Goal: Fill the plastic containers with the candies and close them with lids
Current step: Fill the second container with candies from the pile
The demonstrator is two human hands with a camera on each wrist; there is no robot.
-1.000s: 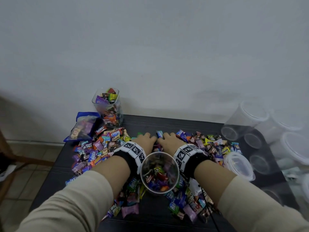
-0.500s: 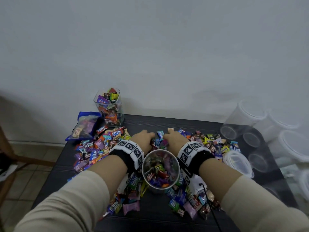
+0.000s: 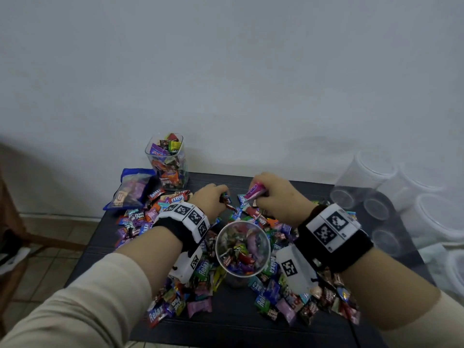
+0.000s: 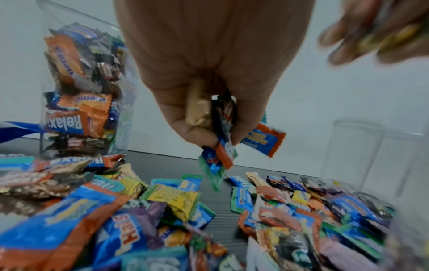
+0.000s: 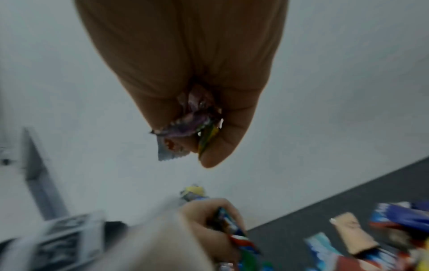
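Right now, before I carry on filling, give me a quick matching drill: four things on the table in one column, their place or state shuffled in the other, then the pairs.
1. round container
2. square jar
3. left hand
4. blue bag

A. back left by the wall, full of candies
B. grips candies
C. between the wrists, partly filled, no lid
D. lying at the table's left edge

Pairs: 1-C, 2-A, 3-B, 4-D

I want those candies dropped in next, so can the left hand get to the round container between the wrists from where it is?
Probably yes: the left hand, gripping candies, is just beyond the round container, whose top is open and uncovered.
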